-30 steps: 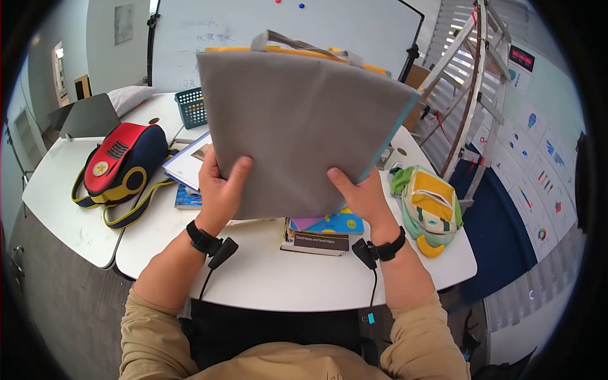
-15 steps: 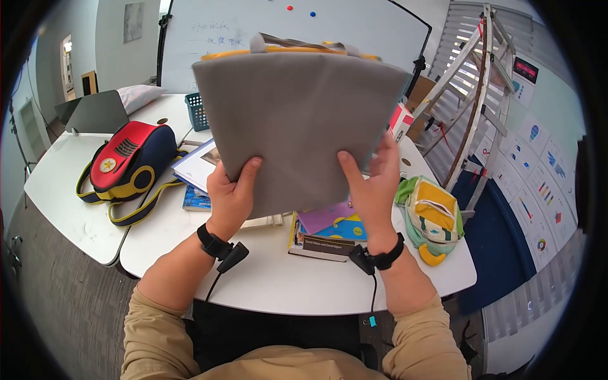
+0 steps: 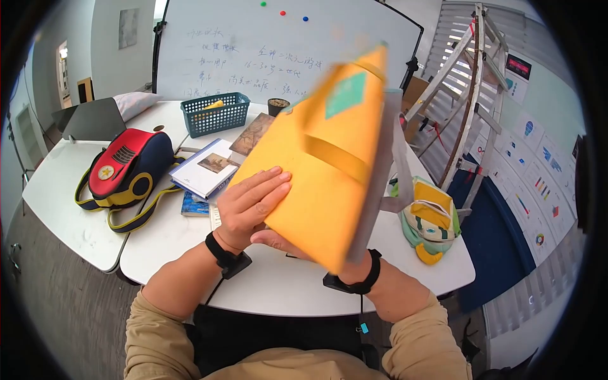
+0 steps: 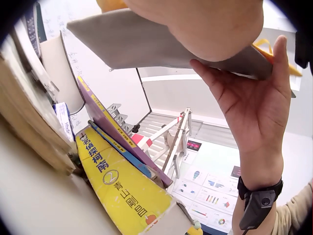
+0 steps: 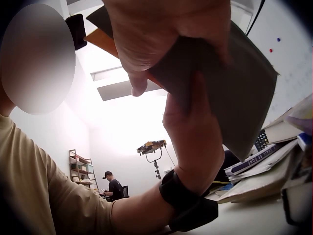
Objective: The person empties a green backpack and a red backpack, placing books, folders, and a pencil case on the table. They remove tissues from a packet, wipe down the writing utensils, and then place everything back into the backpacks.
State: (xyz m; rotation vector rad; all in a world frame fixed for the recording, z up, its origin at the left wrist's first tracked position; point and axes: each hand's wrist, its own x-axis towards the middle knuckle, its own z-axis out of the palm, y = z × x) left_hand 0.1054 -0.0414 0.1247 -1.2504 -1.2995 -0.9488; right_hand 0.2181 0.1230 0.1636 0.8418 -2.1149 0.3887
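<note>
A flat tote bag, yellow on one face and grey on the other, is held tilted above the table between both hands. My left hand spreads its fingers over the yellow face, and in the right wrist view its thumb lies against the grey side. At the bag's lower edge, my right hand grips from beneath, fingers under the grey side and thumb at the edge. A yellow strap crosses the front and a grey strap hangs at the right. Behind the bag, a yellow-spined comic book shows in the left wrist view.
A white-covered book and a blue book lie left of the bag. Further left sits a red and navy backpack; a green and yellow bag lies at right. A teal basket stands at the back of the table.
The tote bag has been turned from its grey face to its yellow face and now leans over. My left hand has shifted onto the yellow face, my right hand down to the lower edge.
</note>
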